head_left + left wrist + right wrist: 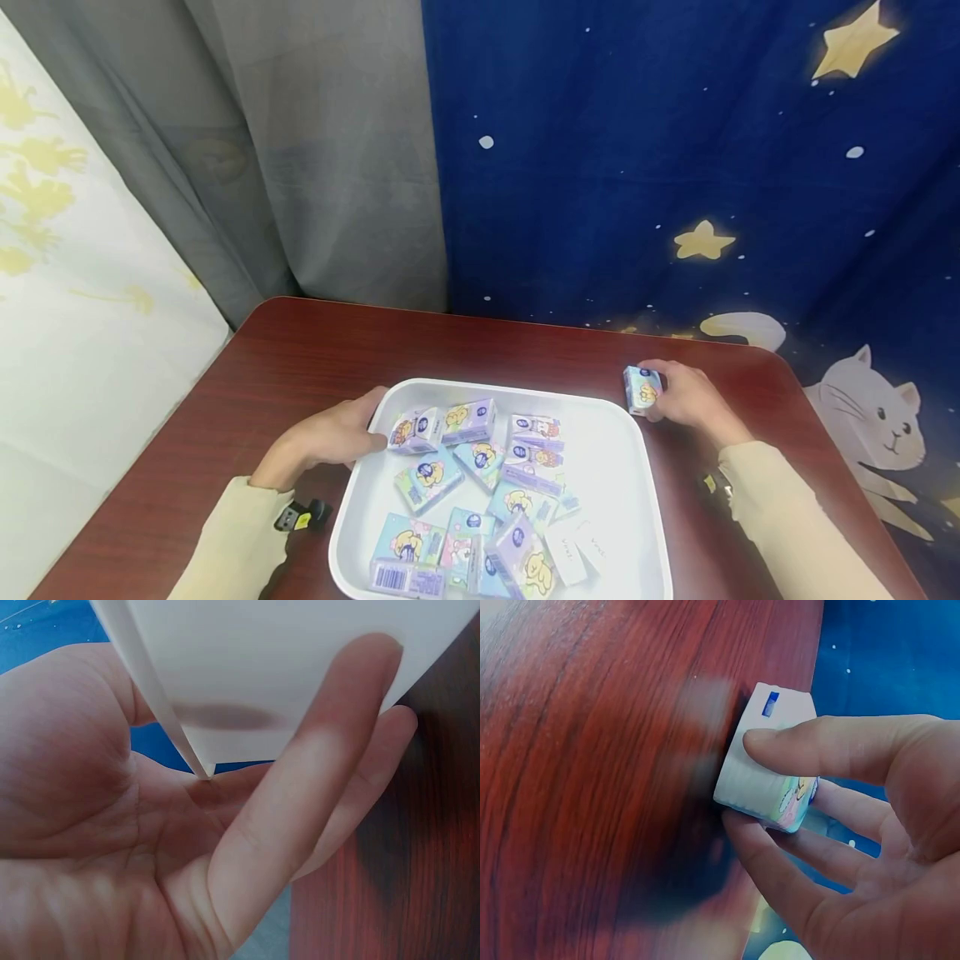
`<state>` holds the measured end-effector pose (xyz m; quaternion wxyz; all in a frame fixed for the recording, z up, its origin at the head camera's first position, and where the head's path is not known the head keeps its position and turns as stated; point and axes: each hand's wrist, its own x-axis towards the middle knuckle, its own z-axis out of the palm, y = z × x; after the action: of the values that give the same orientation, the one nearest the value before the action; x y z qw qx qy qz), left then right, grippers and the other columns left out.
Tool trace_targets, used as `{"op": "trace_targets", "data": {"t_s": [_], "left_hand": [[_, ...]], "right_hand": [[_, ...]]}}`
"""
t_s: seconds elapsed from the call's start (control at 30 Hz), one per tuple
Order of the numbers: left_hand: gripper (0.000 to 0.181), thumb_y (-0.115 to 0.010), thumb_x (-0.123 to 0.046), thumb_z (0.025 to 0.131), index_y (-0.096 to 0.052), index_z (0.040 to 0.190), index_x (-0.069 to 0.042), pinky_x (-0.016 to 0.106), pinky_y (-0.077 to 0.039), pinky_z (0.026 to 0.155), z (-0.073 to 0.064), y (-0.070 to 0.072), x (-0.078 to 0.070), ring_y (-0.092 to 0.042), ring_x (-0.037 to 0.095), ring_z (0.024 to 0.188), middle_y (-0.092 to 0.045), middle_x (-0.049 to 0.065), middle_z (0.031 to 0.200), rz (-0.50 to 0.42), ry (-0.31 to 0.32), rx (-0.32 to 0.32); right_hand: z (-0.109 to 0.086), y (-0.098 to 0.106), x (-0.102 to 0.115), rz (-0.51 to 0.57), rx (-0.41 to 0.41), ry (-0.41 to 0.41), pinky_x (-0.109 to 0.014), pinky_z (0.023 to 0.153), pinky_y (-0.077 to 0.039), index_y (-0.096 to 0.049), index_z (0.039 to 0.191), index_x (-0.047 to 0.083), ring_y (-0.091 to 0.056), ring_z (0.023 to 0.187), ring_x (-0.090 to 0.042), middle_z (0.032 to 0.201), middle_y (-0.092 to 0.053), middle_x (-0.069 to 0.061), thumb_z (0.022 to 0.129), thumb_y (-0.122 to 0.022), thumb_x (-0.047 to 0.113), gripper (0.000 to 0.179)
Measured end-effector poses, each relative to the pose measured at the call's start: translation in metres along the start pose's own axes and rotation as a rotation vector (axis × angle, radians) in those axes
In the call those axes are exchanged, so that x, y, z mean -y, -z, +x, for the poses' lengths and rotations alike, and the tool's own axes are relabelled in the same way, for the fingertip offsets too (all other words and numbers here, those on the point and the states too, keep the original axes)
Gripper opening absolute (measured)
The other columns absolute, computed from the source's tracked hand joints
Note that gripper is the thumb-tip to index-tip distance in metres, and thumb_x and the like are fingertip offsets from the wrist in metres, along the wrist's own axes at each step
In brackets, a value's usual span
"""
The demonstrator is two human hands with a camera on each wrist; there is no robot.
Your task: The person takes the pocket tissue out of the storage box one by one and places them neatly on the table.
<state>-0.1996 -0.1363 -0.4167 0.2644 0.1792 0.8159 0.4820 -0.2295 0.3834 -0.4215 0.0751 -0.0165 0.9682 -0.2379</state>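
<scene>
Reddish table (315,342), packet (750,776) (pale-sided) between right fingers (769,862)

A smooth, plastic-looking tray (611,467) with a soft sheen, lower centre, bears packets (429,481) in glossy printed wrap on a lightly shiny, wood-grained tabletop (465,350), while matt grey cloth (337,150) hangs upper left and matt blue printed cloth (600,208) upper right

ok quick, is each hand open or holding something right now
Left hand: holding the white tray by its rim.
Right hand: holding a small light-blue packet.
</scene>
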Motion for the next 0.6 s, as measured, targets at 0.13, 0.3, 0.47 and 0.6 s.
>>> {"op": "trace_targets", "data": {"t_s": [0.13,0.3,0.47,0.6], "left_hand": [[0.073,-0.075,0.001,0.098,-0.032,0.157,0.004,0.049,-0.068,0.060,0.001,0.000,0.000,-0.080,0.031,0.083,-0.072,0.018,0.112,0.005,0.003,0.004],[0.072,-0.075,0.000,0.098,-0.033,0.156,0.004,0.049,-0.068,0.061,0.002,0.000,-0.002,-0.080,0.031,0.084,-0.071,0.018,0.112,0.001,0.011,0.006],[0.073,-0.074,0.002,0.098,-0.032,0.157,0.005,0.050,-0.067,0.060,0.000,0.000,-0.001,-0.080,0.031,0.083,-0.071,0.018,0.112,0.003,0.006,0.000],[0.073,-0.074,0.002,0.098,-0.032,0.158,0.005,0.050,-0.067,0.060,0.000,0.000,0.000,-0.080,0.032,0.083,-0.071,0.018,0.112,0.001,0.003,-0.002]], "right_hand": [[0.001,-0.002,-0.002,0.004,0.004,-0.014,-0.063,0.089,-0.056,-0.061,0.147,-0.006,-0.064,0.104,-0.047,0.123,-0.068,-0.034,0.068,-0.094,0.002,0.086],[0.001,-0.002,-0.003,-0.006,0.010,-0.024,-0.065,0.091,-0.055,-0.058,0.151,-0.005,-0.062,0.109,-0.050,0.130,-0.065,-0.036,0.069,-0.094,0.002,0.089],[-0.006,0.003,0.001,-0.022,-0.015,0.002,-0.067,0.092,-0.055,-0.059,0.149,-0.004,-0.060,0.113,-0.052,0.136,-0.060,-0.038,0.070,-0.095,0.005,0.087],[-0.017,0.013,0.014,-0.005,-0.052,0.041,-0.065,0.090,-0.057,-0.063,0.143,-0.004,-0.064,0.109,-0.050,0.131,-0.064,-0.035,0.073,-0.094,0.005,0.077]]}}
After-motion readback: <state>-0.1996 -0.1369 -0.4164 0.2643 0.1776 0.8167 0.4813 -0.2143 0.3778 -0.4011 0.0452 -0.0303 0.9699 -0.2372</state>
